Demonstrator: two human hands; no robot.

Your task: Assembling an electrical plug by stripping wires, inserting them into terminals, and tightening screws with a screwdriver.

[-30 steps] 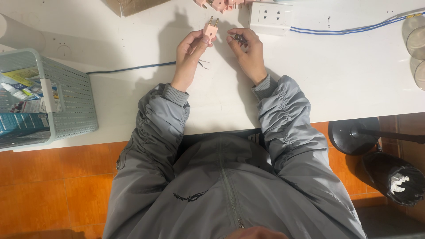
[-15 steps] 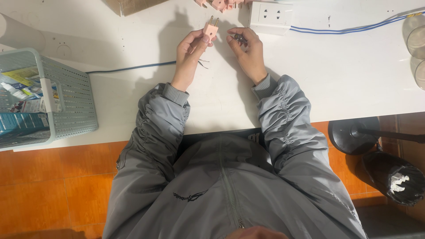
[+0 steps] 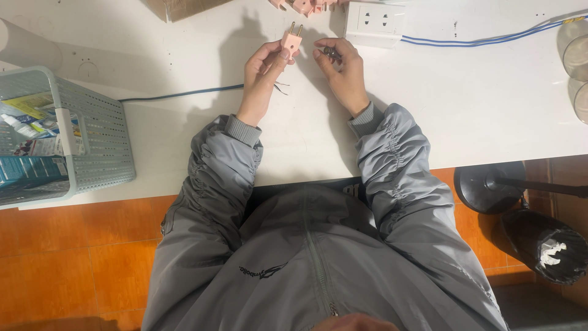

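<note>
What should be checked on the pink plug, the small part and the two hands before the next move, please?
1. Left hand grips pink two-pin plug: ok.
2. Plug pins point away from the person, unobstructed: ok.
3. Right hand pinches small dark part: ok; its kind: cannot tell.
4. Thin wires below the left hand joined to plug: cannot tell.
5. White socket strip lies apart from both hands: ok.

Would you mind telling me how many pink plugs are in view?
At least 3: one plug in the left hand, and two or more plugs at the table's far edge, cut off by the frame, so more may be hidden.
</note>
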